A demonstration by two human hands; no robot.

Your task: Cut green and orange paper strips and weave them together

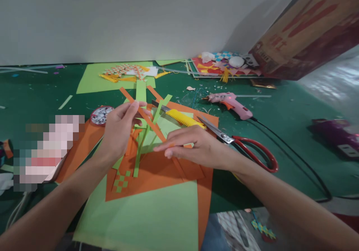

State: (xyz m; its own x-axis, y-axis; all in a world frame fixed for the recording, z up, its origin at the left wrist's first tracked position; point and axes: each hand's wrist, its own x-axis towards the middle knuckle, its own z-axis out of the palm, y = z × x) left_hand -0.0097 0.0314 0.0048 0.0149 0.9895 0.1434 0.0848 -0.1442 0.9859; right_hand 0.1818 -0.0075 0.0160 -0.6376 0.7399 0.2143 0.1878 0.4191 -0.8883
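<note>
My left hand (pixel 120 127) is closed, pinching an orange paper strip (pixel 153 123) near its upper end. The strip slants down to my right hand (pixel 193 144), whose thumb and forefinger are closed around its lower part. Light green paper strips (pixel 139 154) cross behind and below it, some upright, some tilted. A small orange-and-green woven checker piece (pixel 121 182) lies on the orange paper sheet (pixel 157 176). Just beyond my right hand are a yellow utility knife (pixel 182 117), blade out, and red-handled scissors (pixel 224 134), slightly open.
A pink glue gun (pixel 234 103) with a black cord lies right of the scissors. A round tub of sequins (pixel 101 115) and a pixelated object (pixel 50 152) are at left. Woven paper work (pixel 126 71) rests farther back. A paper bag (pixel 305 38) stands back right.
</note>
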